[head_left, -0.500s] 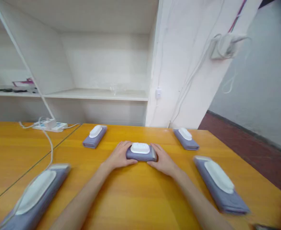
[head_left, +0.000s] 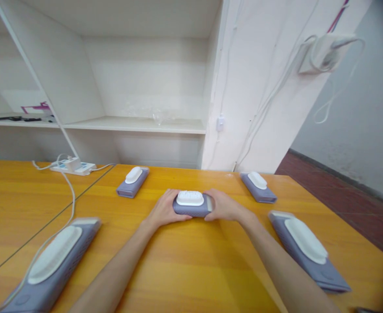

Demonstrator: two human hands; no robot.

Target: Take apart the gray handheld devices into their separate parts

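I have both hands, left hand (head_left: 165, 211) and right hand (head_left: 222, 205), clasped around the ends of the middle pad (head_left: 191, 203), which rests on the counter (head_left: 185, 261). I judge it not yet lifted; the four other pads lie untouched.

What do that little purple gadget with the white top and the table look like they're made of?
The gadget between the left hand and right hand looks like matte lilac plastic; its white top looks like dimpled plastic or rubber. The table looks like glossy varnished wood or laminate, streaked with grain.
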